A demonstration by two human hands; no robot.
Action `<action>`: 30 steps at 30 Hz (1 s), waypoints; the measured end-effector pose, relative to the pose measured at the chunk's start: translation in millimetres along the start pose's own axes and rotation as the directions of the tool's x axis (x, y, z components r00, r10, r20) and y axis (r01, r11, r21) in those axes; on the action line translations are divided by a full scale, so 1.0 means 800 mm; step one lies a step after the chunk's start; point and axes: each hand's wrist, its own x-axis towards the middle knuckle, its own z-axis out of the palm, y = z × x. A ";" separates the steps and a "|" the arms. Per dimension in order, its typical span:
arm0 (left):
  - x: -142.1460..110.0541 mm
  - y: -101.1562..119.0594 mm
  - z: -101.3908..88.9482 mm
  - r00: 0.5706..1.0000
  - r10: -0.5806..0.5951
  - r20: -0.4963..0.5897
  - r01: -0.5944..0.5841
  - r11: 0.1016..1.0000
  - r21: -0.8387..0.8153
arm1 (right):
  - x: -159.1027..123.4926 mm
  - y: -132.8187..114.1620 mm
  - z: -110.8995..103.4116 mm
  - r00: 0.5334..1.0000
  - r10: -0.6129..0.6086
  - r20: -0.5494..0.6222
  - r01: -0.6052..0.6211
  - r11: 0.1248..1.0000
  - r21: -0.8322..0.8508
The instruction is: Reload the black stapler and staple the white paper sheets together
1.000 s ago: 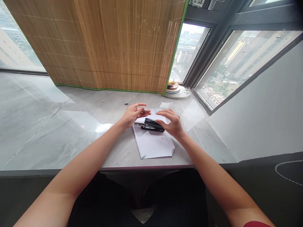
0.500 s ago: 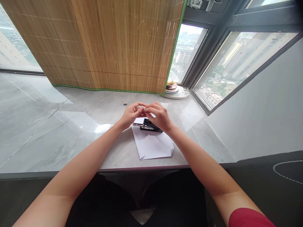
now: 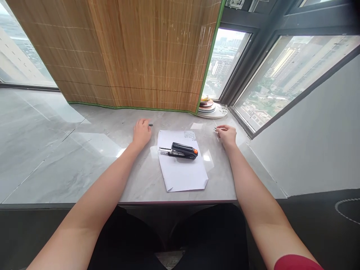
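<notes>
Half a sec ago our hands met over the paper, approx. mid-frame; now they're apart, one each side. Our L hand [image 3: 142, 132] has gone out to the dark bit [image 3: 151, 125] on the counter [image 3: 135, 189], just L of centre, fingers bent, tips right by it; can't tell if they've got hold of it or only touch. Our R hand [image 3: 227, 135] is out R of centre, thumb & fingertips pinched on a small bit [image 3: 215, 129], too tiny to ID, held at or just above the surface.

So nothing's over the stapler [image 3: 183, 150] now, & we see it whole: mid-frame, lying on the white paper [image 3: 187, 174], orange part [image 3: 195, 151] to the R, metal slide [image 3: 164, 149] poking out L. Slide looks pulled out, as in the earlier views; can't tell what's inside. We'd judge that our fingers are on the small bits, not the stapler. Plates [image 3: 206, 108] stacked upper R of centre, by the window, same as before.
</notes>
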 end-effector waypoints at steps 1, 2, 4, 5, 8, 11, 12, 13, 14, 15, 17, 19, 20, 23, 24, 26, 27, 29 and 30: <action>0.000 -0.001 0.003 0.999 0.006 0.040 -0.007 1.000 0.007 | 0.000 0.002 0.003 1.000 -0.001 0.008 0.002 1.000 -0.016; -0.001 -0.003 0.006 0.997 0.010 0.070 -0.011 1.000 0.011 | 0.000 0.003 0.005 1.000 0.009 0.012 -0.009 1.000 -0.014; 0.000 -0.006 0.008 0.995 0.011 0.098 -0.012 1.000 0.010 | 0.001 0.003 0.009 1.000 0.019 0.020 -0.018 1.000 -0.016; 0.001 -0.007 0.007 0.995 0.014 0.098 -0.014 1.000 0.008 | 0.001 0.002 0.011 1.000 0.014 0.025 -0.014 0.999 -0.030; 0.001 -0.007 0.002 0.996 0.012 0.084 -0.013 1.000 0.009 | 0.002 0.001 0.013 1.000 0.008 0.030 -0.005 0.996 -0.086; -0.001 0.003 -0.006 0.997 -0.022 0.072 0.023 1.000 -0.010 | 0.002 -0.005 0.013 1.000 -0.011 -0.021 0.009 0.994 -0.105; -0.003 0.008 -0.008 0.997 -0.030 0.069 0.033 0.998 -0.044 | 0.001 -0.008 0.012 0.999 -0.026 -0.044 0.022 0.995 -0.101; -0.004 0.014 -0.010 0.997 -0.028 0.068 0.034 0.995 -0.095 | -0.001 -0.013 0.010 0.997 -0.045 -0.064 0.039 0.995 -0.091; -0.006 0.020 -0.011 0.998 -0.013 0.066 0.023 0.988 -0.155 | -0.004 -0.020 0.008 0.994 -0.069 -0.081 0.063 0.995 -0.078; -0.008 0.025 -0.011 0.998 0.012 0.062 0.001 0.976 -0.216 | -0.009 -0.027 0.006 0.991 -0.098 -0.094 0.092 0.994 -0.064; -0.010 0.034 -0.009 0.994 0.079 0.069 -0.053 0.947 -0.317 | -0.024 -0.046 0.002 0.981 -0.164 -0.107 0.164 0.986 -0.012; -0.013 0.041 -0.006 0.987 0.128 0.094 -0.081 0.917 -0.391 | -0.048 -0.070 0.002 0.962 -0.274 -0.010 0.274 0.958 0.087; -0.014 0.043 -0.004 0.984 0.139 0.111 -0.079 0.901 -0.426 | -0.061 -0.083 0.003 0.928 -0.361 0.096 0.345 0.927 0.149; -0.018 0.046 -0.001 0.979 0.135 0.153 -0.041 0.864 -0.502 | -0.101 -0.117 0.015 0.648 -0.630 0.428 0.517 0.776 0.360; -0.019 0.046 0.000 0.978 0.135 0.162 -0.032 0.855 -0.517 | -0.112 -0.126 0.020 0.546 -0.679 0.491 0.544 0.733 0.408; -0.020 0.047 0.000 0.973 0.154 0.171 -0.035 0.834 -0.550 | -0.129 -0.136 0.031 0.410 -0.709 0.573 0.571 0.690 0.445; -0.021 0.048 0.000 0.971 0.167 0.169 -0.041 0.820 -0.571 | -0.134 -0.139 0.035 0.368 -0.704 0.607 0.584 0.683 0.438; -0.021 0.050 -0.001 0.971 0.181 0.158 -0.047 0.787 -0.615 | -0.141 -0.139 0.043 0.315 -0.679 0.663 0.621 0.676 0.398; -0.021 0.051 -0.001 0.972 0.179 0.151 -0.044 0.772 -0.634 | -0.143 -0.137 0.046 0.309 -0.671 0.674 0.634 0.674 0.379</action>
